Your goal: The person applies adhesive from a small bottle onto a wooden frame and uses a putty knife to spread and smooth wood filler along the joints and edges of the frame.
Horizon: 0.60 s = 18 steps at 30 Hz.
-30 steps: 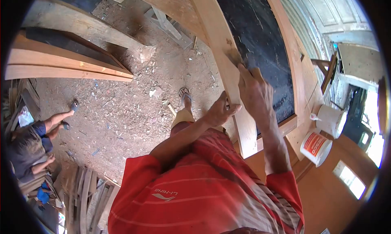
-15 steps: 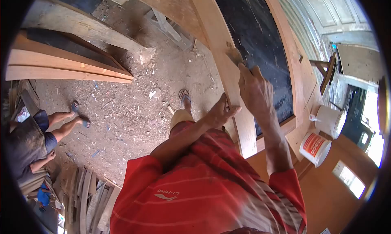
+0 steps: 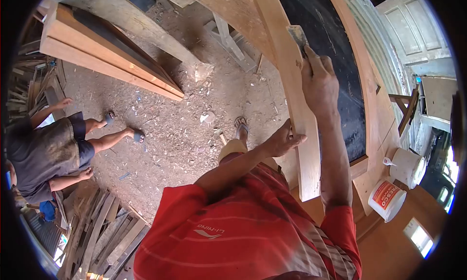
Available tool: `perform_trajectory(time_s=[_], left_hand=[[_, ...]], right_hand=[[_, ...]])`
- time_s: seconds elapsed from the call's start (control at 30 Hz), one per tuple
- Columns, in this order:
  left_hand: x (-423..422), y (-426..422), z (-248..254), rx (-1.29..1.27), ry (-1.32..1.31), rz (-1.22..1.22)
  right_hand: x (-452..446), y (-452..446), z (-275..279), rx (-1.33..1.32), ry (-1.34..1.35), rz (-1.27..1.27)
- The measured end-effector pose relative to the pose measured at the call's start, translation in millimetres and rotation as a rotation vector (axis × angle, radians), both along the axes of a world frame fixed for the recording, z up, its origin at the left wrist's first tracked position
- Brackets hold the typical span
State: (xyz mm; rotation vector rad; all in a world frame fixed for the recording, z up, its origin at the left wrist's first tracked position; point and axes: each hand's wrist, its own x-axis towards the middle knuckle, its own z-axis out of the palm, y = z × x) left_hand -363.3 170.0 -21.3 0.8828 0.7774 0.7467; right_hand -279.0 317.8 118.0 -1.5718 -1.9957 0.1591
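Note:
My right hand (image 3: 321, 87) is closed around a flat-bladed scraper (image 3: 297, 35), whose blade lies over the light wooden board (image 3: 287, 61). A brown mark shows on the board just below the blade. My left hand (image 3: 284, 141) grips the left edge of the same board nearer to my body, its thumb over the top. Beside the board, to the right, lies a dark panel (image 3: 352, 114) set in a wooden frame (image 3: 372, 129).
Two white buckets, one plain (image 3: 406, 165) and one labelled (image 3: 386, 200), stand at the right. A co-worker (image 3: 48, 148) is at the left. Wooden frames (image 3: 116, 61) stand upper left, stacked planks (image 3: 102, 231) lower left. Shavings litter the floor (image 3: 165, 148).
My right hand and the scraper have moved farther up the board. My left hand keeps its hold. The view has shifted, and the co-worker has come farther into it.

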Motion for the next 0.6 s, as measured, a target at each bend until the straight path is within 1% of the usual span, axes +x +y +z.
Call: perform_trajectory(time_s=[0.07, 0.1, 0.17, 0.23, 0.27, 0.3, 0.37, 0.43, 0.47, 0.5, 0.53, 0.57, 0.6], left_hand=[[5, -3, -4, 0.009, 0.003, 0.043], [6, -4, -3, -0.047, -0.005, 0.069], [6, 3, 0, -0.141, -0.021, 0.133], [6, 21, -1, -0.176, 0.1, 0.292], [4, 33, -3, -0.193, 0.163, 0.373], [1, 48, -5, -0.178, 0.154, 0.445], [-3, 76, -8, -0.147, 0.131, 0.585], [-6, 92, 3, -0.182, 0.104, 0.631], [-3, 99, 10, -0.198, 0.089, 0.65], [-1, 109, -17, -0.147, 0.159, 0.646], [-1, 113, -28, -0.088, 0.224, 0.629], [-4, 111, -30, -0.037, 0.291, 0.611], [-6, 109, -34, 0.01, 0.359, 0.591]], right_hand=[[11, -23, 13, -0.043, 0.065, 0.013], [21, -40, 20, -0.058, 0.093, 0.018], [53, -76, 8, 0.029, 0.1, 0.03], [77, -126, 17, -0.161, 0.16, -0.158], [96, -152, 9, -0.165, 0.205, -0.216], [117, -177, -4, -0.172, 0.251, -0.275], [156, -228, -18, -0.178, 0.186, -0.359], [185, -277, -30, -0.243, 0.263, -0.488], [196, -297, -37, -0.183, 0.269, -0.506], [204, -315, -44, -0.122, 0.274, -0.524], [213, -331, -53, -0.065, 0.276, -0.543], [224, -345, -59, -0.13, 0.222, -0.571], [229, -352, -67, -0.068, 0.251, -0.559]])
